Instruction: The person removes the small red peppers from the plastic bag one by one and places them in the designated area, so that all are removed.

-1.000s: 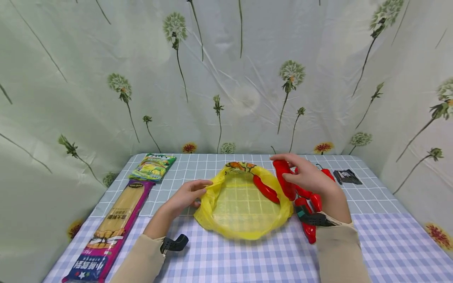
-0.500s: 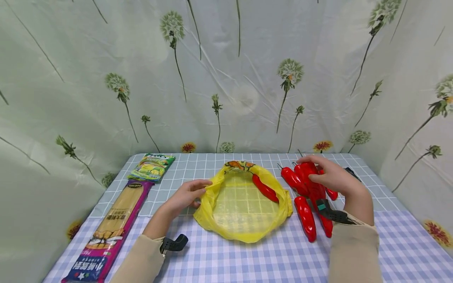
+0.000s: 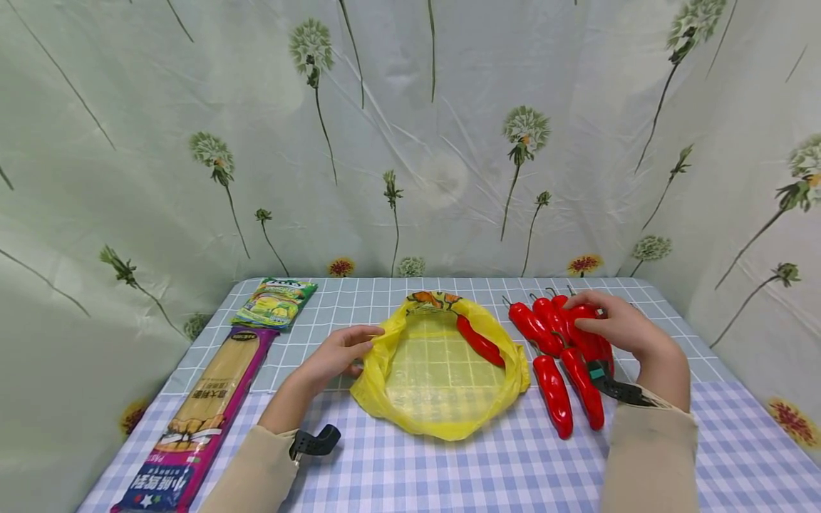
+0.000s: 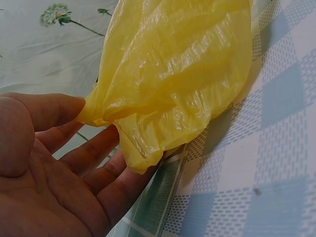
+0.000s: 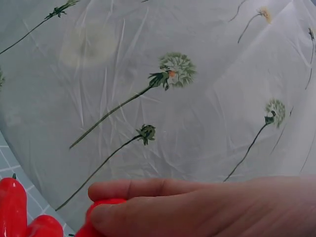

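Note:
In the head view a yellow plastic bag (image 3: 417,426) lies with its mouth spread wide, and one red chili pepper (image 3: 479,343) rests inside near its right side. The left hand (image 3: 335,356) pinches the bag's left rim. The left wrist view shows thumb and index finger on the yellow plastic (image 4: 168,74), the other fingers stretched beneath it. Over the pile of red peppers (image 3: 531,329) at the right is the right hand (image 3: 618,324). Its thumb and fingers hold a red pepper (image 5: 104,203), mostly hidden in the right wrist view.
Two peppers (image 3: 553,397) lie toward the front, right of the bag. On the left lie a long pack of pasta (image 3: 208,399) and a green-yellow packet (image 3: 276,303). A flowered curtain (image 3: 410,142) hangs behind the table.
The right hand has moved right, from the bag's right rim to the right part of the pepper pile, uncovering peppers there. The left hand and the bag stay nearly still.

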Tool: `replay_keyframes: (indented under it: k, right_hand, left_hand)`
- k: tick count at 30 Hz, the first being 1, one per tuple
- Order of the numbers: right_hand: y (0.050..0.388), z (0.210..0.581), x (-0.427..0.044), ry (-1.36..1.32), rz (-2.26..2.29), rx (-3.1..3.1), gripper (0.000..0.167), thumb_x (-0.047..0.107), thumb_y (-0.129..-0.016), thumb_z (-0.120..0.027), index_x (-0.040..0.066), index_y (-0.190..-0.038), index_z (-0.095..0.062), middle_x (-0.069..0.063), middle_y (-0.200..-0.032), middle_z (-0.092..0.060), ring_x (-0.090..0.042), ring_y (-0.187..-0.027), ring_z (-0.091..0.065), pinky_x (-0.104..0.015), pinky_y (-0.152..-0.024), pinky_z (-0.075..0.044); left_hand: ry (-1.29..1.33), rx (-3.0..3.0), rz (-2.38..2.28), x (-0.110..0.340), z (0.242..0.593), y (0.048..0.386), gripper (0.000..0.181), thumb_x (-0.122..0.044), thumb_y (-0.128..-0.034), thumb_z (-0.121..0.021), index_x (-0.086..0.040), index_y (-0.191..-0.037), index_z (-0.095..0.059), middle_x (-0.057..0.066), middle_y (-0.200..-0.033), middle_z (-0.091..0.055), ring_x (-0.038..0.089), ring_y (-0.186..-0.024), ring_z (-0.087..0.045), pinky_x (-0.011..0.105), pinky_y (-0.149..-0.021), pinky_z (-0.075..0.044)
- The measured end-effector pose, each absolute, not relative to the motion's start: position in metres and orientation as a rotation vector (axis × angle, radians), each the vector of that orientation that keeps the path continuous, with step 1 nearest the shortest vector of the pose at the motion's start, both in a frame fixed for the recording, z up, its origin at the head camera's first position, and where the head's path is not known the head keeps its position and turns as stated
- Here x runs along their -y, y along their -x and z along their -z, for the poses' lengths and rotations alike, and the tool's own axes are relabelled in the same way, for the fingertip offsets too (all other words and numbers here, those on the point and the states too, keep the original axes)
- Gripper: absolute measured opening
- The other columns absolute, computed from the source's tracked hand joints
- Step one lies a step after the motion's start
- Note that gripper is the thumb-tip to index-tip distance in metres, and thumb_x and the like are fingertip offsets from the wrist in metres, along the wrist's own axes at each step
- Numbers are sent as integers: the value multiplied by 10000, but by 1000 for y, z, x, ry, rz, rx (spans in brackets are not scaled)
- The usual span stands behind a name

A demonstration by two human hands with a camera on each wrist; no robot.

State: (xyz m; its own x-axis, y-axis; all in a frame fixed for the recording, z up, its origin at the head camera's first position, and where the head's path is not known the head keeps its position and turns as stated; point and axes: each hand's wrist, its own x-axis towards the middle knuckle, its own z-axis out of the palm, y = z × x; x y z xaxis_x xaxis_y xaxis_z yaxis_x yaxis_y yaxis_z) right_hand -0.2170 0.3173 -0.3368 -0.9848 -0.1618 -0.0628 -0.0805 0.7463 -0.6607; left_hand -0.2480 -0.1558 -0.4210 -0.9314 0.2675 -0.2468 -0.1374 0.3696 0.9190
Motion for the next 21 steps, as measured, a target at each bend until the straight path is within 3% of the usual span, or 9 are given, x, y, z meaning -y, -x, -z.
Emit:
replay_keyframes:
  k: [12,21]
  right_hand:
    - [224,353,-331,32,942,-2810,274,159,-960,-594,33,-1198,-643,-311,-1275,-523,-442,-1124,-463,-386,-777,-566]
    - [227,361,-334,-29,878,-2773,260,162,-965,-578,25,-1170,-658,-277,-1174,-564,-374,-1038,-498,-317,-738,-512]
  left_hand:
    - [-120,-2278,-1581,156,420,248,333,-183,-1016,-543,-215,-1340,-616,70,-1384,-609,194,-958,-590,286,-716,-530]
    - [-116,-2276,-1590,156,421,247,329,-182,-1018,-543,-215,-1336,-619,68,-1391,-607,191,-962,-593,289,-718,-533]
